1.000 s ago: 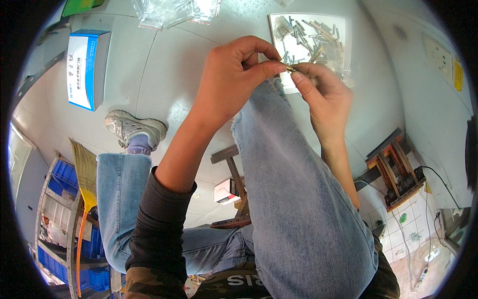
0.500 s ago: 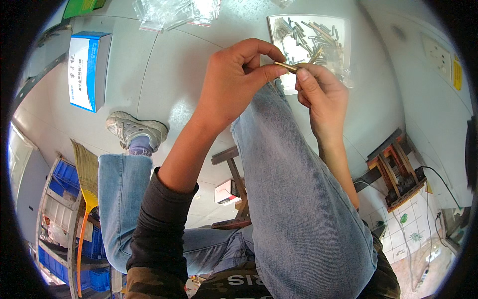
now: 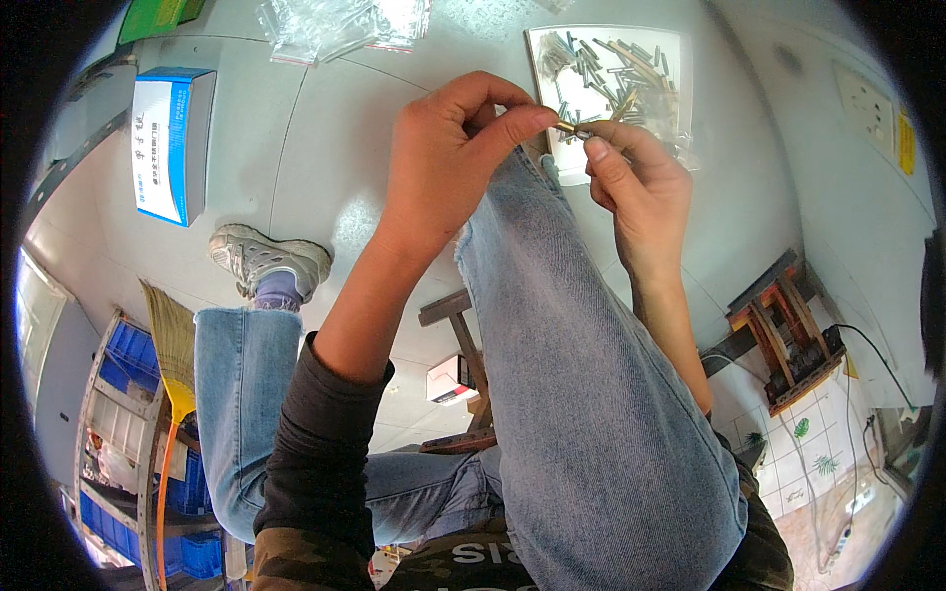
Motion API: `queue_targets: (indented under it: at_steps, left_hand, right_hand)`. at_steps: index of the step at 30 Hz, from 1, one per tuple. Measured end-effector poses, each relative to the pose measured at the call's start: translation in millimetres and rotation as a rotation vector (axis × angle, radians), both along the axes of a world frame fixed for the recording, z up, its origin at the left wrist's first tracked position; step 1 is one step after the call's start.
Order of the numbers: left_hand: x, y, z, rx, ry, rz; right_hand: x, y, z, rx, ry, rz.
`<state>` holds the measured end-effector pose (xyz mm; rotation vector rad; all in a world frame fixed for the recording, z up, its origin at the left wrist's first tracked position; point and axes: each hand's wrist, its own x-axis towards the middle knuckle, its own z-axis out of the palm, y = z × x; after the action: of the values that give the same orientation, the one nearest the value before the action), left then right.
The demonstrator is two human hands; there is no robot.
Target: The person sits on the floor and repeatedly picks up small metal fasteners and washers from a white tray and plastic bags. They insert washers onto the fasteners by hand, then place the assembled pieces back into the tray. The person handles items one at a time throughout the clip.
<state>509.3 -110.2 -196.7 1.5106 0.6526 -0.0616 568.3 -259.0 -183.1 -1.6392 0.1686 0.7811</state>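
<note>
My left hand (image 3: 448, 148) pinches the near-left end of a short brass-coloured metal rod (image 3: 564, 126) between thumb and forefinger. Facing it, the thumb and bent forefinger of my right hand (image 3: 642, 177) close on a small silvery metal piece (image 3: 583, 136) at the rod's other end. Whether the two pieces are joined or only touch, I cannot tell; fingertips hide most of both. Just beyond my right hand lies a white tray (image 3: 537, 74) of loose metal pins (image 3: 631, 74), silvery and some brass-coloured.
Clear plastic bags (image 3: 340, 30) lie at the far edge, left of the tray. A blue-and-white box (image 3: 168, 148) stands at left. Lower left are a broom (image 3: 175, 364) and a shelf with blue bins (image 3: 128, 355). A wooden stool (image 3: 783, 330) is at right, beside a wall socket.
My left hand has shifted slightly left and its fingertips now cover the rod's left end, which showed before. Less of the rod is visible. My right hand stays nearly in place.
</note>
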Motion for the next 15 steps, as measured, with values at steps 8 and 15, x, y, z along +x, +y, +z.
queue_targets:
  at_steps: [8,15]
  left_hand:
    - [1.3,-0.9,-4.3,-0.136,0.101,0.010]
    - [16.1,-23.3,-60.5,0.191,0.143,-0.176]
  right_hand:
    - [0.7,-7.5,-4.3,0.041,0.058,-0.037]
    - [23.9,-60.3,-42.4,-0.082,0.038,-0.331]
